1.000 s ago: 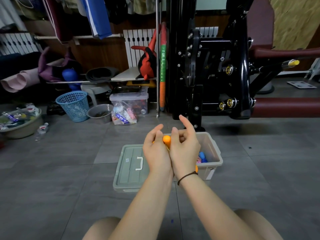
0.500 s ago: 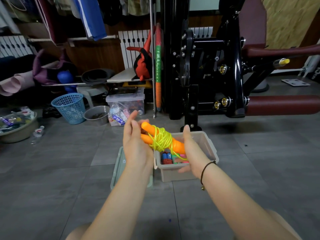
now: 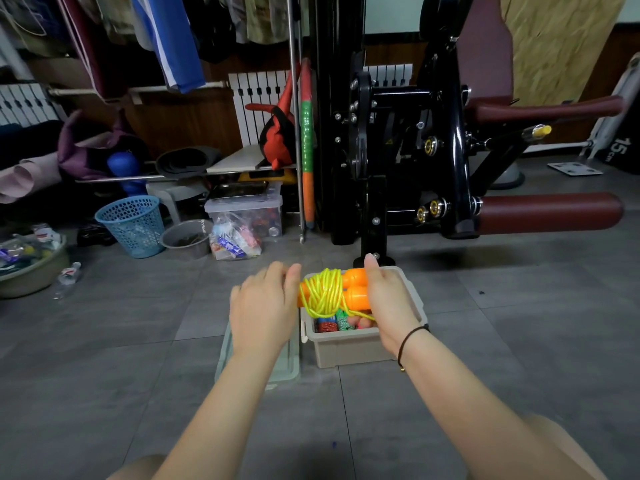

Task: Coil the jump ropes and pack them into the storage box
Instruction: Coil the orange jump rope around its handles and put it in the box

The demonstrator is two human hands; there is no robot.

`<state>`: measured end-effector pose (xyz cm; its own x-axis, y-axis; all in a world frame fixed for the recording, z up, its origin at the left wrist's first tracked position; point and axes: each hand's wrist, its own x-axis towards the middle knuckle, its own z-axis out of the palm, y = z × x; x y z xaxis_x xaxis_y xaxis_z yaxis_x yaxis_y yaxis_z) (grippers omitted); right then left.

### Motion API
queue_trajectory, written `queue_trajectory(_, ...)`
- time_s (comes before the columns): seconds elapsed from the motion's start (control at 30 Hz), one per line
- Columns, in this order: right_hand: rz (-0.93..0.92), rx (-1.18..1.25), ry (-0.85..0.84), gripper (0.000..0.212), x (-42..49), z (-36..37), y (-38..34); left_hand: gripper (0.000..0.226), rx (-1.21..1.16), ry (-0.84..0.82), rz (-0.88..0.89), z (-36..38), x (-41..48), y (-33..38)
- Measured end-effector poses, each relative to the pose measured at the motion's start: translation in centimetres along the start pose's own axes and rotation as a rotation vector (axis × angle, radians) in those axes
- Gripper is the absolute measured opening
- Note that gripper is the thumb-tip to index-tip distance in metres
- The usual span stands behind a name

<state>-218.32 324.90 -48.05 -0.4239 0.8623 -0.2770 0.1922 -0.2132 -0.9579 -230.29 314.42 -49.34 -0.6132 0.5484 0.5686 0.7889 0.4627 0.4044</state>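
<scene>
Grey floor [image 3: 104, 358] carries my storage box [image 3: 346, 351], contents half hidden; right hand [image 3: 388, 299] grips the coiled jump rope [image 3: 327, 294], left hand [image 3: 265, 310] fingers loosely spread, touching its end.

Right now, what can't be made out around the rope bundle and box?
- Head view: left hand blurred; its grip on the yellow rope bundle is unclear.
- Right hand covers the orange handles' right ends.
- Bundle hides most of the storage box contents.
- Left arm covers much of the green lid.
</scene>
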Motion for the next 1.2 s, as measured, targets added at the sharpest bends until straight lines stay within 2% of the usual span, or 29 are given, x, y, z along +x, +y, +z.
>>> queue_trajectory(0.13, -0.071, -0.102, 0.09, 0.046, -0.8, -0.7, 0.0, 0.047, -0.029, -0.144, -0.12, -0.1, -0.4, 0.7)
queue_trajectory(0.23, -0.241, -0.24, 0.238, 0.045, -0.7, -1.2, -0.1, 0.055, -0.217, -0.174, -0.203, 0.4, -0.8, 1.7)
queue_trajectory(0.3, -0.353, -0.204, 0.309, 0.042, -0.2, -1.6, 0.0, 0.056, -0.37, -0.259, -0.354, 1.2, -0.8, 1.9)
queue_trajectory(0.43, -0.628, -0.188, 0.333, 0.034, 0.1, -1.8, 0.5, 0.037, -0.742, -0.578, -0.79, 1.9, -1.0, 1.5)
queue_trajectory(0.53, -0.792, -0.162, 0.3, 0.033, -0.1, -1.4, 0.7, 0.034, -0.912, -0.719, -0.943, 1.5, -0.8, 0.9)
queue_trajectory(0.6, -0.831, -0.173, 0.301, 0.032, 0.0, -1.6, 0.6, 0.034, -0.962, -0.767, -0.957, 1.3, -0.7, 1.0)
queue_trajectory(0.67, -0.791, -0.195, 0.278, 0.031, 0.4, -1.8, 0.2, 0.037, -1.0, -0.724, -0.937, 1.3, -0.5, 1.2)
queue_trajectory(0.8, -0.431, -0.132, 0.181, 0.032, 2.0, -2.6, -0.1, 0.044, -0.923, -0.614, -0.591, 1.1, 0.1, 0.7)
queue_trajectory(0.87, -0.316, -0.077, 0.177, 0.034, 2.9, -3.2, 0.2, 0.03, -0.93, -0.691, -0.427, 0.5, 0.3, 0.2)
queue_trajectory(0.93, -0.257, -0.026, 0.154, 0.04, 3.2, -3.5, 0.1, 0.018, -0.937, -0.795, -0.336, 0.2, 0.2, 0.0)
queue_trajectory(1.07, -0.183, 0.068, 0.088, 0.062, 2.9, -3.1, -0.2, 0.021, -0.973, -0.77, -0.366, 0.6, 0.4, -0.3)
queue_trajectory(1.13, -0.225, 0.109, 0.114, 0.058, 2.8, -2.8, -0.4, 0.023, -1.039, -0.79, -0.422, 0.3, 0.7, -0.2)
queue_trajectory(1.2, -0.36, 0.098, 0.182, 0.046, 2.4, -2.7, -0.7, 0.024, -1.148, -0.794, -0.522, 0.1, 0.4, 0.5)
